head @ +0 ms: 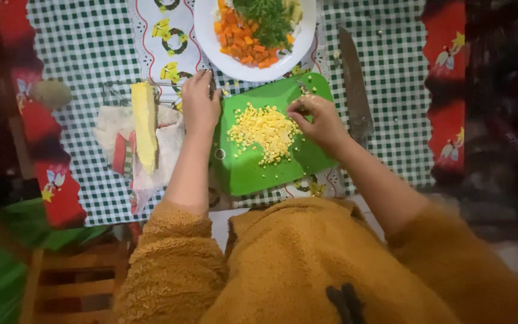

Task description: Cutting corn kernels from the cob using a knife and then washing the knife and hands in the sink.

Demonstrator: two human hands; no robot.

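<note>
A green cutting board lies on the checked tablecloth with a heap of yellow corn kernels on it. My left hand grips the board's top left corner, fingers curled over the edge. My right hand rests on the board at the right of the heap, fingertips pinched together among loose kernels; whether it holds any is unclear. A white plate of diced carrot and chopped green herbs sits just beyond the board.
A large knife lies to the right of the board, blade pointing away. A stripped corn cob rests on paper and plastic wrapping at the left. A brown potato lies far left. A wooden chair is at lower left.
</note>
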